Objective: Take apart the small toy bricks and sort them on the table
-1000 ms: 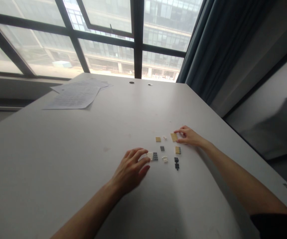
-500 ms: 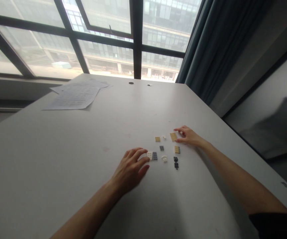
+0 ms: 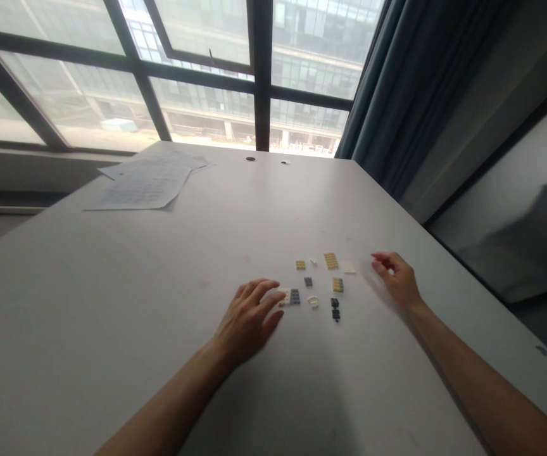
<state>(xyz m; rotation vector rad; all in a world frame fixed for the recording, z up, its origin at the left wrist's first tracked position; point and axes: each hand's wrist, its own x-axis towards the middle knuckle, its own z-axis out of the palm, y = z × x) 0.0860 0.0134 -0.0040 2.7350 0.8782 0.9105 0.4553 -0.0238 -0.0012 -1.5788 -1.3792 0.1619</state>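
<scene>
My left hand (image 3: 249,320) rests on the table with its fingers apart. Its fingertips reach the white studded brick (image 3: 284,296), which they partly cover. A dark grey studded brick (image 3: 295,296) sits against that white one. To the right, my right hand (image 3: 399,278) is off the bricks, its fingers loosely bent and apart with nothing visible in them. Nearest to it are a flat white piece (image 3: 348,267) and a tan studded piece (image 3: 331,261). A tan-and-grey piece (image 3: 337,285) and black linked pieces (image 3: 335,310) lie below these.
Between the hands lie a small tan brick (image 3: 301,265), a little white piece (image 3: 313,261), a grey brick (image 3: 308,281) and a curved white piece (image 3: 313,302). Printed papers (image 3: 145,183) cover the table's far left corner. A dark curtain (image 3: 387,95) hangs beyond the right edge.
My right hand has drawn back to the right, away from the tan studded piece. The flat white piece beside it now shows. My left hand has barely moved.
</scene>
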